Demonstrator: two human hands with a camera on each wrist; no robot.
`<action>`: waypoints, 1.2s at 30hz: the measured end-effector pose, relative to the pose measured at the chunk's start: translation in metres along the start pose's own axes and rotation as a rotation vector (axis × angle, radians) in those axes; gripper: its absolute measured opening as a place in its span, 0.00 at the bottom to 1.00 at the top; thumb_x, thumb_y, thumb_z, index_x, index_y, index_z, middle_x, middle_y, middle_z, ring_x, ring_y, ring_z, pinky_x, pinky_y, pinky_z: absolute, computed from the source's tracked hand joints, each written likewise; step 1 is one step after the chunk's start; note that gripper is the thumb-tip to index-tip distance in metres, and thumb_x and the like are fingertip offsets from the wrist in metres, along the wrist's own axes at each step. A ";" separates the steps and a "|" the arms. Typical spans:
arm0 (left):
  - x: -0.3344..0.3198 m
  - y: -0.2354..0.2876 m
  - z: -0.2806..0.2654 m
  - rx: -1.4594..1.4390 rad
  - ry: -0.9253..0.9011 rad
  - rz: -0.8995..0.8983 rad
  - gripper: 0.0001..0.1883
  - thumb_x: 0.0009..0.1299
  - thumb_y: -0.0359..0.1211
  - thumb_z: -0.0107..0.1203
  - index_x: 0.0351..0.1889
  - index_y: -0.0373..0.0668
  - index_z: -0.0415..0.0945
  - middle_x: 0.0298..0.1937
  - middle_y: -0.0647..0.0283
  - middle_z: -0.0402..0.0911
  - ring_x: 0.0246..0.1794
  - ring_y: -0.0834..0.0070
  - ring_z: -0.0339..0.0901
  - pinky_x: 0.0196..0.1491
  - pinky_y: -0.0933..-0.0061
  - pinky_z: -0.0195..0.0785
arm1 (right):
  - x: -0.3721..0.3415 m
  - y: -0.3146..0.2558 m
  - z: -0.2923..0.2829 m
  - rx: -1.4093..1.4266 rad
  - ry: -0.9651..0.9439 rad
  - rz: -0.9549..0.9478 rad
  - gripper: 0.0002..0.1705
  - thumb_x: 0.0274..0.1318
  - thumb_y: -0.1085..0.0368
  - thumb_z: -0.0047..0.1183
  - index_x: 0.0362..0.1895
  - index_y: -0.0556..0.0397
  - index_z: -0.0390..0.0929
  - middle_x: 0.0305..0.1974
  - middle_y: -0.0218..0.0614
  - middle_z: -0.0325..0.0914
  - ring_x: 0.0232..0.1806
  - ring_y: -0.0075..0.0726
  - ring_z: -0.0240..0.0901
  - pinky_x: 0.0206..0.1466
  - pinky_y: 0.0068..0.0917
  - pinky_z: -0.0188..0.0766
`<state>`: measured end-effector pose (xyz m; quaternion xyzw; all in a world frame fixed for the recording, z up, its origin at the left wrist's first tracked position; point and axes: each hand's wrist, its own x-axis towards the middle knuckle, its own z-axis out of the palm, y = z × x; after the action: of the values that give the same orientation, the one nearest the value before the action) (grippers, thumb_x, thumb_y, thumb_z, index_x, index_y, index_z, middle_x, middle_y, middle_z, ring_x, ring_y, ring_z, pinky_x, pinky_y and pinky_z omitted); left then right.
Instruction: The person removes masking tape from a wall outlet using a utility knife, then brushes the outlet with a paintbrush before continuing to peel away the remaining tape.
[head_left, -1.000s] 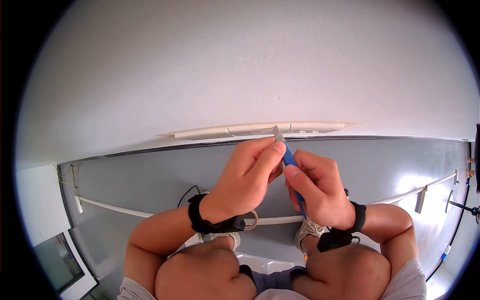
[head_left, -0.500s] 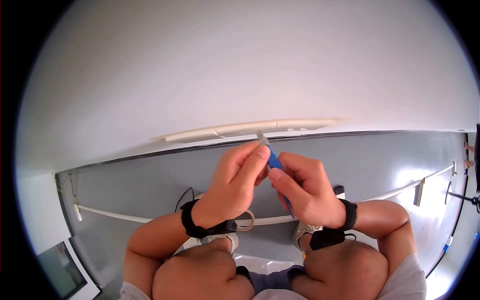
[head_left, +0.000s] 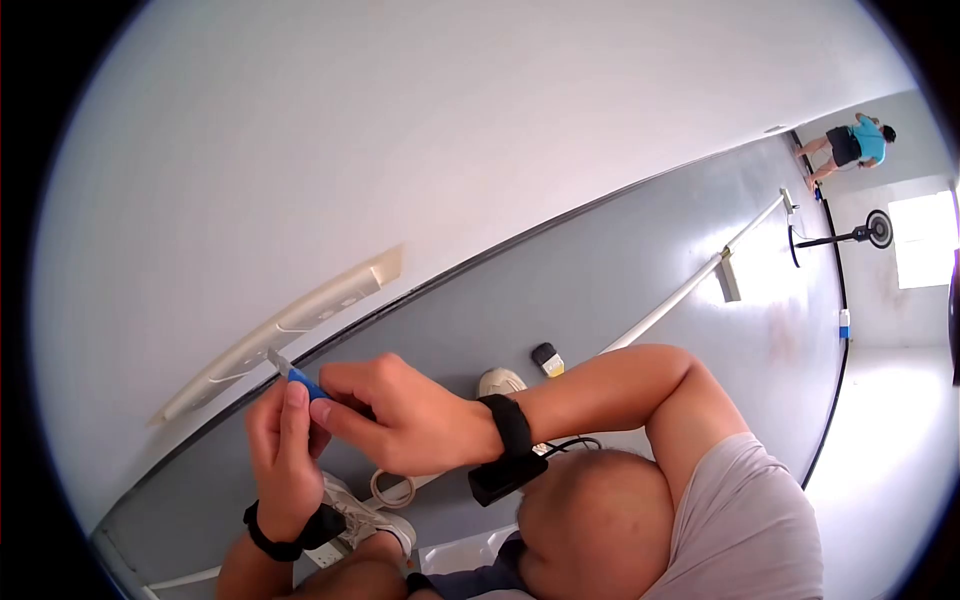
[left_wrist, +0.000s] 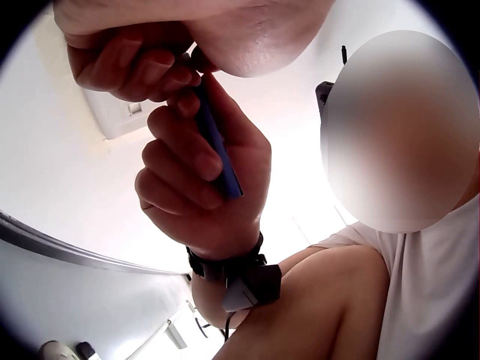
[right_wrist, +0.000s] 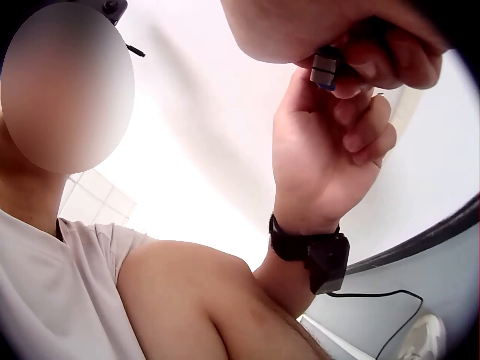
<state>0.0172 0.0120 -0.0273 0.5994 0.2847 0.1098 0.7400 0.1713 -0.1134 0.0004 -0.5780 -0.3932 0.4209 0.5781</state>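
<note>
A blue-handled tool (head_left: 303, 384) with a flat grey blade is held between both hands in the head view. The left hand (head_left: 285, 455) pinches it near the blade. Around its handle the fingers of the right hand (head_left: 405, 418) are curled; in the left wrist view the blue handle (left_wrist: 217, 142) lies across the right palm (left_wrist: 210, 172). The right wrist view shows the handle's end (right_wrist: 324, 67) at the right hand, with the left hand (right_wrist: 322, 161) beyond. A long cream fixture edged with tape (head_left: 270, 335) is on the white wall, just past the blade.
On the grey floor (head_left: 560, 265) lie a dark-bristled brush (head_left: 547, 359), a tape roll (head_left: 392, 488) beside a shoe, and a long white pipe (head_left: 665, 305). A stand fan (head_left: 879, 229) and a person in a blue top (head_left: 866, 143) are farther right.
The head view has turned toward the right, bringing the fan, the other person and the brush into fuller sight. Both hands now appear farther left in it, still holding the tool.
</note>
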 end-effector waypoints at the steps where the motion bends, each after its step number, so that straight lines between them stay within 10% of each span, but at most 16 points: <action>1: 0.000 -0.001 0.002 0.002 -0.008 0.005 0.14 0.85 0.42 0.47 0.56 0.42 0.72 0.30 0.71 0.71 0.25 0.87 0.62 0.26 0.82 0.55 | -0.002 0.000 -0.001 0.023 0.006 -0.013 0.14 0.71 0.65 0.53 0.33 0.63 0.72 0.20 0.45 0.69 0.19 0.41 0.59 0.24 0.37 0.58; 5: -0.004 -0.003 0.011 -0.023 0.057 -0.001 0.13 0.85 0.41 0.49 0.56 0.42 0.73 0.30 0.71 0.71 0.25 0.86 0.62 0.27 0.81 0.56 | -0.004 0.003 -0.002 0.053 0.002 -0.049 0.13 0.70 0.65 0.54 0.34 0.63 0.73 0.20 0.46 0.69 0.20 0.43 0.61 0.24 0.38 0.60; 7: -0.007 0.000 0.020 -0.055 0.150 -0.024 0.12 0.84 0.41 0.51 0.55 0.43 0.74 0.30 0.71 0.71 0.25 0.86 0.62 0.27 0.82 0.56 | -0.006 -0.007 -0.010 -0.154 -0.049 0.045 0.12 0.68 0.66 0.52 0.34 0.64 0.76 0.30 0.54 0.84 0.32 0.58 0.84 0.33 0.44 0.76; 12: -0.004 0.008 0.020 -0.047 0.022 0.041 0.12 0.83 0.40 0.52 0.54 0.42 0.75 0.30 0.73 0.72 0.27 0.89 0.64 0.29 0.84 0.60 | -0.006 -0.010 -0.009 -0.089 -0.054 0.063 0.12 0.67 0.64 0.56 0.33 0.61 0.75 0.22 0.51 0.76 0.20 0.51 0.72 0.24 0.41 0.65; 14: -0.001 0.015 0.025 -0.022 0.046 0.065 0.12 0.84 0.39 0.51 0.41 0.40 0.73 0.26 0.74 0.70 0.25 0.89 0.61 0.27 0.81 0.55 | -0.008 -0.006 -0.012 -0.174 -0.087 0.067 0.11 0.69 0.66 0.56 0.34 0.60 0.74 0.18 0.36 0.67 0.19 0.25 0.56 0.22 0.31 0.54; 18: -0.001 0.020 0.023 0.005 0.021 0.094 0.21 0.85 0.37 0.48 0.27 0.38 0.69 0.21 0.75 0.64 0.24 0.88 0.55 0.25 0.76 0.48 | -0.009 -0.008 -0.007 -0.217 -0.080 0.065 0.12 0.63 0.64 0.60 0.32 0.58 0.74 0.18 0.45 0.70 0.15 0.46 0.62 0.21 0.38 0.59; 36: -0.001 0.021 0.021 0.103 0.023 0.176 0.20 0.85 0.38 0.48 0.28 0.36 0.69 0.20 0.71 0.62 0.24 0.84 0.53 0.25 0.72 0.49 | -0.007 -0.008 -0.004 -0.245 -0.095 0.059 0.14 0.67 0.66 0.59 0.31 0.59 0.71 0.14 0.36 0.63 0.15 0.28 0.54 0.19 0.31 0.52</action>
<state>0.0315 -0.0009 -0.0049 0.6580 0.2444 0.1666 0.6925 0.1733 -0.1215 0.0087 -0.6350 -0.4513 0.4135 0.4713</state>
